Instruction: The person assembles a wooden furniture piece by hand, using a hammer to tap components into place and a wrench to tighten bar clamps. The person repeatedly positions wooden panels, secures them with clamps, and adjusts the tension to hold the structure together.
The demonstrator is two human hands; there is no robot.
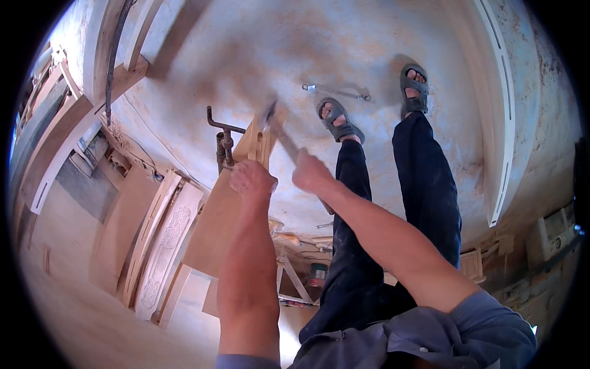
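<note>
My right hand [311, 174] is wrapped round the handle of a hammer [286, 142]. The hammer's head is blurred over the far end of a narrow slotted wooden piece [262, 138]. My left hand [253, 178] is closed in a fist at the side of that wood; what it holds, if anything, is hidden. Just left of the fist stands a rusty metal clamp [227, 142] with a bent crank handle. Below the clamp, a wide pale board [212, 230] runs back toward me, partly behind my left forearm.
A long metal tool [337, 92] with ringed ends lies on the floor near my sandalled feet. At right stands a long slotted timber [501, 111]. Wooden frame parts [67, 141] rise at left, and a carved panel [166, 246] leans below them. A small can [318, 275] sits among clutter.
</note>
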